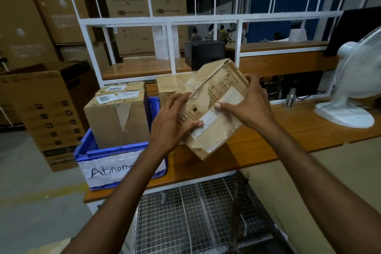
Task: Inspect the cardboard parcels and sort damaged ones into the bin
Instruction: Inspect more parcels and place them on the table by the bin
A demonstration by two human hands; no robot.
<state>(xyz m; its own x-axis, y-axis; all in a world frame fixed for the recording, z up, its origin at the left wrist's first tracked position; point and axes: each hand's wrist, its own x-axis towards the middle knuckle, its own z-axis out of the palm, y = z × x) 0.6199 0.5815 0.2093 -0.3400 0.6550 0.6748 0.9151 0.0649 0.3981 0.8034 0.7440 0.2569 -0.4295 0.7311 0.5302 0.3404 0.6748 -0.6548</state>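
Observation:
I hold a crumpled cardboard parcel [214, 107] tilted above the wooden table [288, 130], its labelled face toward me. My left hand [173, 117] grips its left edge, thumb on the white label. My right hand [247, 103] grips its right side, fingers curled over the far edge. At the left stands a blue bin [97, 150] with a white paper sign reading "Abnorm…"; a taped cardboard box [117, 117] with torn tape stands inside it. Another parcel [171, 86] sits on the table behind the one I hold.
A white desk fan [354, 88] stands at the table's right end. A white metal rack frame [171, 47] with a black printer [204, 53] rises behind. Large cartons [49, 109] stand on the floor at left. A wire-mesh shelf [195, 218] lies below the table.

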